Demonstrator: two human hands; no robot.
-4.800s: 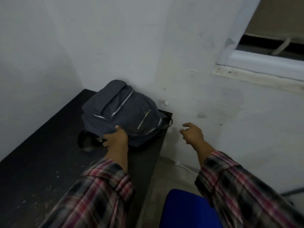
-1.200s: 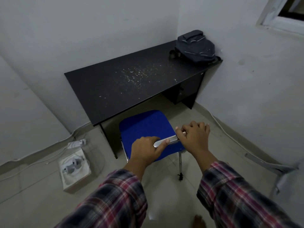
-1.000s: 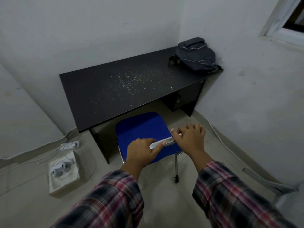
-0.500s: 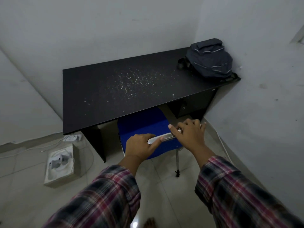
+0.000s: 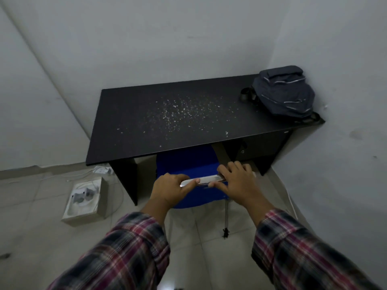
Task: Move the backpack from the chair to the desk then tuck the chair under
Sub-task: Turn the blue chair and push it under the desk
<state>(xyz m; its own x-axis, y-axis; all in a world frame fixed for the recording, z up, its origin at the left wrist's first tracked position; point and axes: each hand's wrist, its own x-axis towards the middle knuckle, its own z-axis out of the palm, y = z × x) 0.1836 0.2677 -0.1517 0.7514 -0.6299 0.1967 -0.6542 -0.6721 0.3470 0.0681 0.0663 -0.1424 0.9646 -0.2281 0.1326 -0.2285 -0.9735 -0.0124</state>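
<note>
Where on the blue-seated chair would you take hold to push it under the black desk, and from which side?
Grip the silver metal bar at the blue-seated chair rear edge, from behind: it lies crosswise, with room for both hands, facing the black desk opening.

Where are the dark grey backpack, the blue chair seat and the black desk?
Dark grey backpack (image 5: 285, 96): head view, front panel.
Blue chair seat (image 5: 186, 164): head view, cushion.
Black desk (image 5: 129, 114): head view, bare top.
</note>
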